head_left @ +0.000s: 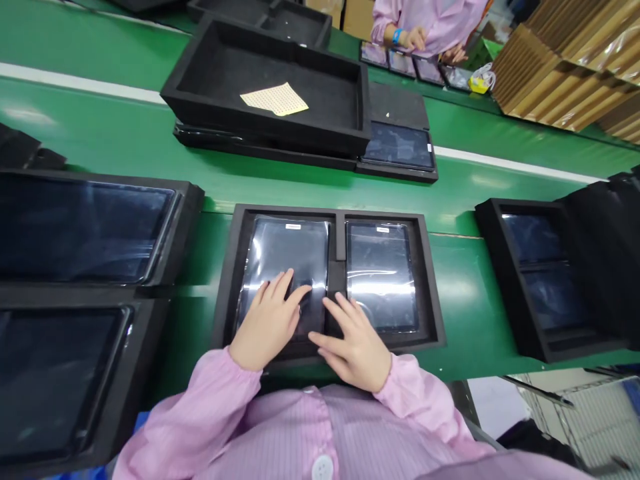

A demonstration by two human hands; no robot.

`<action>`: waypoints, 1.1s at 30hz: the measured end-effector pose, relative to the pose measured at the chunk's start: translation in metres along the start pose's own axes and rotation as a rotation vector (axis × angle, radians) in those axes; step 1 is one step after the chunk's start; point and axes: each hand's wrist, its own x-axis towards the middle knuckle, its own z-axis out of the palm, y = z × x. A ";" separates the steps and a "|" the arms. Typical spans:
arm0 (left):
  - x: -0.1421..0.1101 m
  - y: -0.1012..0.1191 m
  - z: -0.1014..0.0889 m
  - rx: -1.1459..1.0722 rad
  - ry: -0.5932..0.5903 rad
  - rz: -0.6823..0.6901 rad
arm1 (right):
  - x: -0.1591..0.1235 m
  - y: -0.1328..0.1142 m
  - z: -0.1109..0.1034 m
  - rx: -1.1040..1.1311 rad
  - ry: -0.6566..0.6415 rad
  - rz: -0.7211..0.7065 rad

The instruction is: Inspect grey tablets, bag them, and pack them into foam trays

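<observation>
Head view takes in a black tray [433, 303] on the green surface [455, 267], with a left panel [290, 250] and a right panel [383, 267] lying face up in its two compartments, a divider [341, 237] between them and a white label near each panel's far edge. The step in hand looks like settling the left panel in its compartment; done well, that calls for light, flat finger pressure near the edges, even on both sides, rather than a push on the middle of the glossy face. It would help to keep the panel square to the compartment walls and free of the divider, and to avoid snagging what looks like clear wrap around it. The left hand [267, 322] is open, fingers loosely spread over the near half of the left panel and apparently resting on it. The right hand [355, 343] is open too, fingers fanned over the near middle of the tray, between the panels; whether its fingertips touch anything, I cannot tell. Neither grips anything.
</observation>
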 end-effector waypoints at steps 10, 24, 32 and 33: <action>0.037 0.057 -0.005 0.182 -0.136 -0.128 | -0.029 0.057 -0.034 0.027 0.121 0.160; 0.041 0.074 0.019 0.067 0.056 0.110 | 0.025 0.178 -0.078 -0.258 0.197 0.573; 0.034 0.055 0.043 -0.013 0.059 0.064 | 0.058 0.193 -0.080 -0.196 0.182 0.581; 0.034 0.054 0.044 -0.023 0.061 0.059 | 0.058 0.190 -0.080 -0.180 0.187 0.573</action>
